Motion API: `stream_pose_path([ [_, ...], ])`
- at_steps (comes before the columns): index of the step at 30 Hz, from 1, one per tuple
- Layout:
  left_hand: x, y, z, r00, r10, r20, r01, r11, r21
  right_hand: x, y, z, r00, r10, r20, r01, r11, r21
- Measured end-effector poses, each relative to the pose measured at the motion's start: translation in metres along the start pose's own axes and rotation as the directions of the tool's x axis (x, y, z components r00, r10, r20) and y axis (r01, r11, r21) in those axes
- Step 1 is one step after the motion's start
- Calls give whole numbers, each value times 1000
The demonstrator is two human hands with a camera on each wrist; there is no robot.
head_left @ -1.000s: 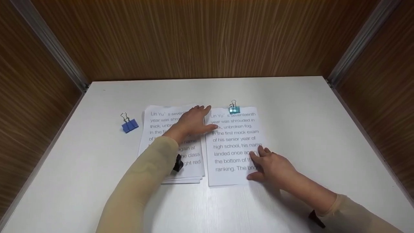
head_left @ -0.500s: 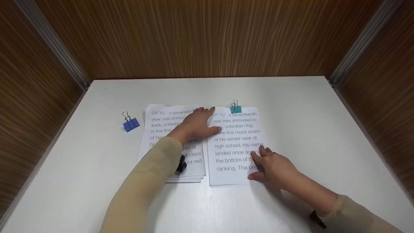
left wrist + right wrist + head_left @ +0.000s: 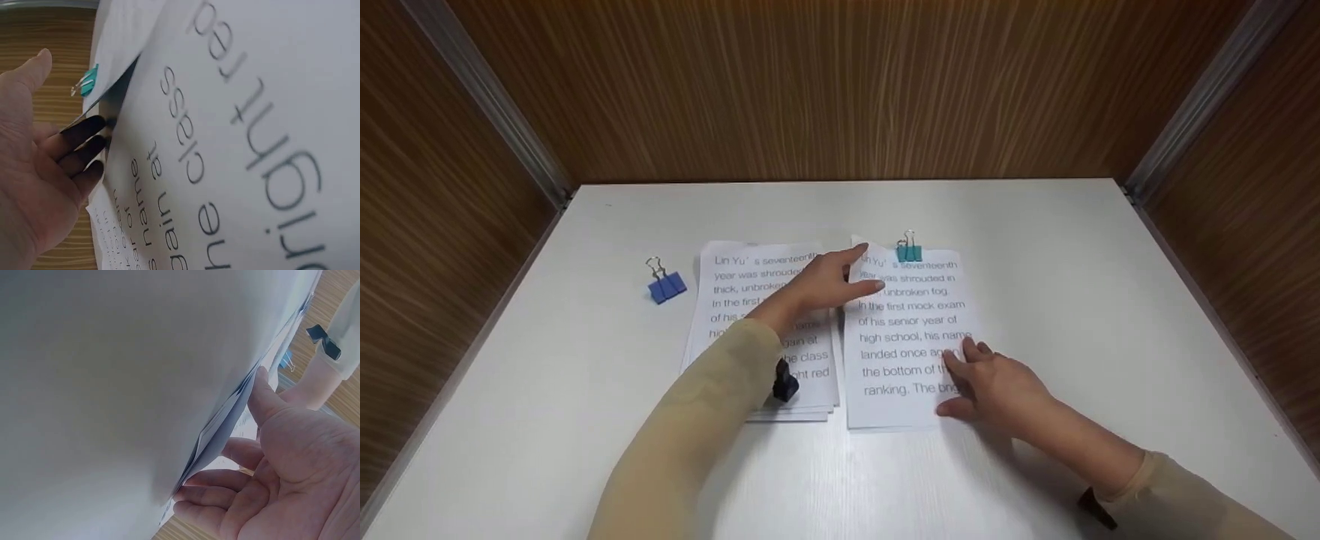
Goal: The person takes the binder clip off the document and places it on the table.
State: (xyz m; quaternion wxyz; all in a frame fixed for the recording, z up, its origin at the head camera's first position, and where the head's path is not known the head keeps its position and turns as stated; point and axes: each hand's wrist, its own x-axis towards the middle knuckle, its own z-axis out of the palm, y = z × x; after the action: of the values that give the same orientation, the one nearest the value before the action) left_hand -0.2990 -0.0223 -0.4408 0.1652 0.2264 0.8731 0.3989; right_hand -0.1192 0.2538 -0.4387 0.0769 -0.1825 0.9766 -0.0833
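Observation:
A right-hand paper stack (image 3: 911,337) with printed text lies on the table, with a teal binder clip (image 3: 910,253) on its top edge. My left hand (image 3: 825,281) is at that stack's upper left corner, which is slightly raised. Its thumb is spread from the other fingers, whose tips lie in shadow by the paper edge in the left wrist view. My right hand (image 3: 1001,382) rests on the lower right edge, fingers loosely bent, thumb (image 3: 263,394) touching the sheets. Beneath my left forearm lies a left-hand paper stack (image 3: 769,300), partly hidden.
A blue binder clip (image 3: 667,286) lies on the white table (image 3: 1035,247), left of the papers. Wood-grain panels (image 3: 840,90) close off the back and both sides. A black clip-like piece (image 3: 785,381) is by the left sleeve.
My left hand has shifted slightly to the right, and the right-hand stack's upper left corner has lifted a little. My right hand stays in place on the lower right edge.

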Motion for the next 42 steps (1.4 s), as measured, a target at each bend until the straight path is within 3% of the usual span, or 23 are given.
stream_pose_path([
  [6,3,-3,4,1000,-5,12,7,984,-181,1,-1,1,1000,2,-3,-2,1000,12],
  [12,2,-5,11,998,-20,63,41,931,-361,1,-3,0,1000,15,10,-16,999,42],
  [20,2,-10,12,997,-63,42,75,898,-434,2,-7,-1,1000,8,4,-8,1000,16],
  [27,3,-11,14,996,-87,14,85,913,-398,3,-5,-1,1000,13,20,-14,1000,22],
  [30,3,-10,16,996,-92,-2,84,918,-388,3,-2,-3,999,23,40,-26,998,65],
  [35,2,-3,19,995,-93,-43,65,900,-431,6,10,-15,998,20,62,-31,980,195],
  [39,0,3,21,995,-73,-65,33,878,-478,7,26,-31,995,63,74,-84,937,340],
  [42,-4,8,21,996,-69,-59,27,847,-531,9,37,-44,995,103,18,-101,898,428],
])
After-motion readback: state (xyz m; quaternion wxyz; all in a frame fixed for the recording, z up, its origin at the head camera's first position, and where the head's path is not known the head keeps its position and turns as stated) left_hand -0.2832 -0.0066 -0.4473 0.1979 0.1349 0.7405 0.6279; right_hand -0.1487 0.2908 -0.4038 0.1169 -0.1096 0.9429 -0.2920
